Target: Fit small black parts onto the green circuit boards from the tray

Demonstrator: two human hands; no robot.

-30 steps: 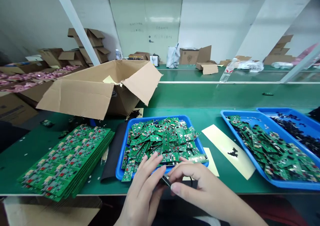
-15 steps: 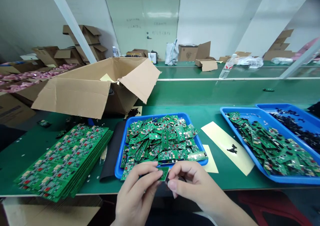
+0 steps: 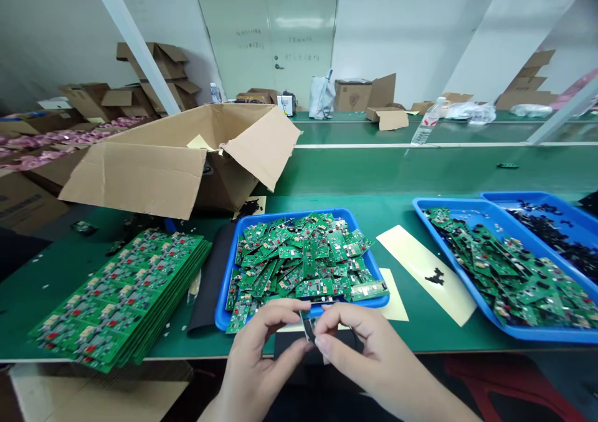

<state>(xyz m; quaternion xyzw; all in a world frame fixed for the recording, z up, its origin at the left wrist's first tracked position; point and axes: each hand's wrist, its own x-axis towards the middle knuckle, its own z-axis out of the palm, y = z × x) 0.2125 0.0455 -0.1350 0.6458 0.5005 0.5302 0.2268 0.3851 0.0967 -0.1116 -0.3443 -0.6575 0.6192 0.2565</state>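
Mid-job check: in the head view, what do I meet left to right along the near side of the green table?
Board stack → left hand → small held board → right hand → pale paper strip → blue tray.

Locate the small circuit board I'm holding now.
In the head view, the small circuit board is low, just right of centre, in the left hand with the right hand against it, by the near edge of the closest blue tray.

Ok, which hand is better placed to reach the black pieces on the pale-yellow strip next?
Probably the right hand: it is nearer the black pieces on the pale-yellow strip. The left hand is farther off. Both are currently occupied at the small board.
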